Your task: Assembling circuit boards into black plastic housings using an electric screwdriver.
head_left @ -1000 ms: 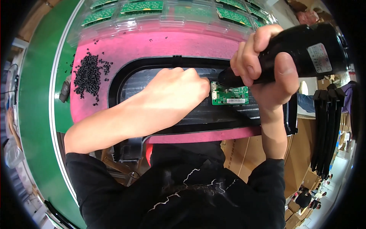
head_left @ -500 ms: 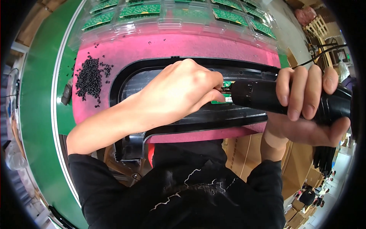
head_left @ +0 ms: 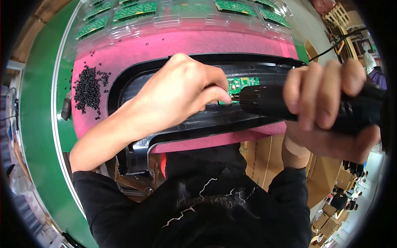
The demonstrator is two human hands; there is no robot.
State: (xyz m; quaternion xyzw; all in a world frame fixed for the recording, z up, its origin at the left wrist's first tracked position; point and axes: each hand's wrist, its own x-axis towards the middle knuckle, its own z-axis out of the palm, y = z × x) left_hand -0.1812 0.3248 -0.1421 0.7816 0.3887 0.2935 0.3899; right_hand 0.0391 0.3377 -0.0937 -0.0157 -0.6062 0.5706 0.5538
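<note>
A black electric screwdriver [head_left: 264, 101] lies nearly level in my right hand [head_left: 324, 99], whose fingers wrap round its body. Its tip points left, over a green circuit board [head_left: 250, 81] inside a long black plastic housing [head_left: 198, 128]. My left hand [head_left: 178, 91] reaches across the housing, thumb and fingertips pinched together right by the screwdriver's tip. Whatever is between those fingertips is too small and too hidden to make out. Part of the board is covered by the screwdriver and my left fingers.
A heap of small black screws [head_left: 87, 90] sits at the left of the pink mat [head_left: 136, 45], a few scattered round it. Clear plastic trays [head_left: 173, 21] with several green boards stand along the far side. Cardboard boxes [head_left: 269, 161] are below on the right.
My left fingertips and the screwdriver have shifted slightly left, and more of the circuit board shows now. The whole view has also moved a little.
</note>
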